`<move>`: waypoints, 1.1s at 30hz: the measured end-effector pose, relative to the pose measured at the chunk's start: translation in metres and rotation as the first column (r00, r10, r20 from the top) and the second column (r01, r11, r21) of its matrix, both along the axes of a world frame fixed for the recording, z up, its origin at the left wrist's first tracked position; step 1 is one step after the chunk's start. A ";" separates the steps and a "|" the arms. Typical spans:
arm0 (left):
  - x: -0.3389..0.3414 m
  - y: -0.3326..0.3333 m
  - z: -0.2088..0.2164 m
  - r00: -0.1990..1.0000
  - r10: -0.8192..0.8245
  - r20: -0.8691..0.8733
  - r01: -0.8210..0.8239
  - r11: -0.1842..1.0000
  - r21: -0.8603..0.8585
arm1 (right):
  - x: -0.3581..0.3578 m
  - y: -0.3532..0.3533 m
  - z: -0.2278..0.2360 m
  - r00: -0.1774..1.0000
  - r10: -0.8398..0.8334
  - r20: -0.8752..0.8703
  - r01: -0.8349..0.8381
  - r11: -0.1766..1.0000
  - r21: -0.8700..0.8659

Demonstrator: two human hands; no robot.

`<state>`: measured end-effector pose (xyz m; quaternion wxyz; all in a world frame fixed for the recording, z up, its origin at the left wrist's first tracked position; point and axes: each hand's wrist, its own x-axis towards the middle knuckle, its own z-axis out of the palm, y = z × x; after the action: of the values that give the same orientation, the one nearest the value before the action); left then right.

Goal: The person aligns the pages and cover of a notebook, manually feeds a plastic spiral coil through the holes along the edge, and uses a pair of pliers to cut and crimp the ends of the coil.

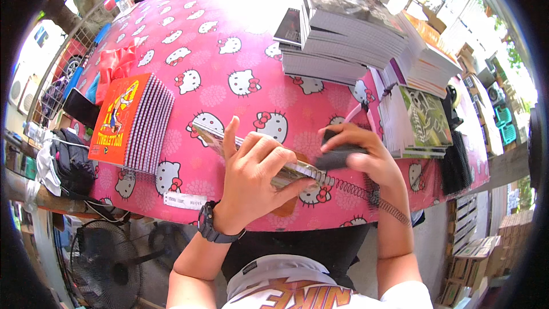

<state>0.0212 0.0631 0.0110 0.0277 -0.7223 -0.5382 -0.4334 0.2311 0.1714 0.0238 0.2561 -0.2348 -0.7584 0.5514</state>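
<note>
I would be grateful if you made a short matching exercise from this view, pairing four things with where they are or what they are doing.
1. Left hand
2. Right hand
3. Spiral coil
4. Orange-covered books

A. Running from the held book toward the right forearm
B. Stacked on the table's left side
C. Gripping the book, dark watch at the wrist
D. Holding a blurred black object

Pairs: 1-C, 2-D, 3-A, 4-B

Table (200, 57): pink, with white cat faces (242, 82)
On its left: orange-covered books (117, 123), piled up
On its right: big book piles (354, 37)
</note>
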 end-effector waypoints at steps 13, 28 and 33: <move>-0.020 0.000 0.003 0.994 0.104 -0.035 -0.103 0.995 0.011 | -0.024 0.019 0.017 0.972 0.097 0.214 -0.100 0.995 0.002; -0.043 -0.004 -0.003 0.969 0.201 0.147 -0.219 0.968 0.121 | -0.046 0.017 0.019 0.959 -0.027 0.280 -0.023 0.985 0.173; -0.067 0.001 -0.041 0.542 -0.064 0.838 0.079 0.997 0.025 | -0.058 0.007 0.008 0.988 0.005 0.152 -0.019 0.995 0.096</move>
<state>-0.0458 0.0644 -0.0300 -0.2553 -0.4498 -0.4598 -0.7218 0.1736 0.1783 0.0315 0.2054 -0.2588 -0.8030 0.4961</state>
